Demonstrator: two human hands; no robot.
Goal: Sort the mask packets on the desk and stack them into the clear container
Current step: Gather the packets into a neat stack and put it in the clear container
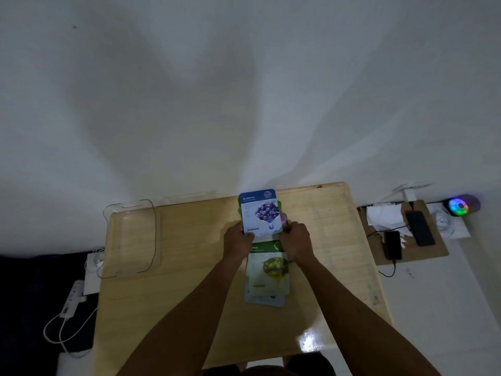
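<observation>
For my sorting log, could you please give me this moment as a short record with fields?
left hand: holds the fanned packets' left edge
right hand: holds their right edge
top of fan: Blueberry packet
pile on desk: Olive packet on top, near the person
clear container: far left of desk, no packets visible inside

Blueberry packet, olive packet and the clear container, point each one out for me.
Blueberry packet (260,213), head view, on its berry picture.
Olive packet (268,270), head view, on its olive picture.
Clear container (130,240), head view, on its bare see-through floor.
</observation>
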